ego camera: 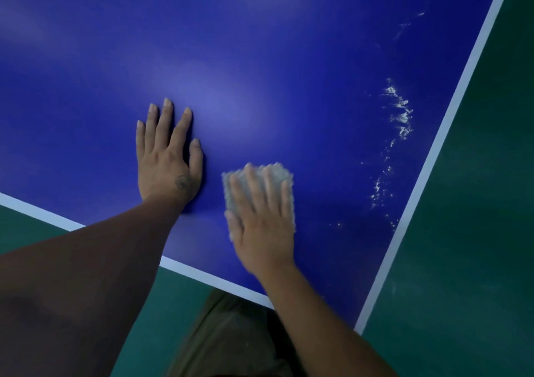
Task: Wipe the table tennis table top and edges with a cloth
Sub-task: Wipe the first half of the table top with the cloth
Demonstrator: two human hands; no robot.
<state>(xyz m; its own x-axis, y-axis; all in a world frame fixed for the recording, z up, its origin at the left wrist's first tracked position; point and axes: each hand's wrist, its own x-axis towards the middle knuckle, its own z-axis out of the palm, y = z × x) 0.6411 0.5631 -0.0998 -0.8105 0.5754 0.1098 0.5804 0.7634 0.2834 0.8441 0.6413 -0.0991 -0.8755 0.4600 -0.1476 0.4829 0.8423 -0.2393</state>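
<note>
Pressing the grey cloth (228, 197) flat on the blue worktop (260, 59), the right hand (261, 226), fingers straight and motion-blurred, hides most of it. The left hand (167, 157) rests spread at 9 o'clock. White smears (400, 111) lie at 2 o'clock.

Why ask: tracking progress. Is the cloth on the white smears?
No, the cloth under the right hand lies apart from the white smears.
</note>
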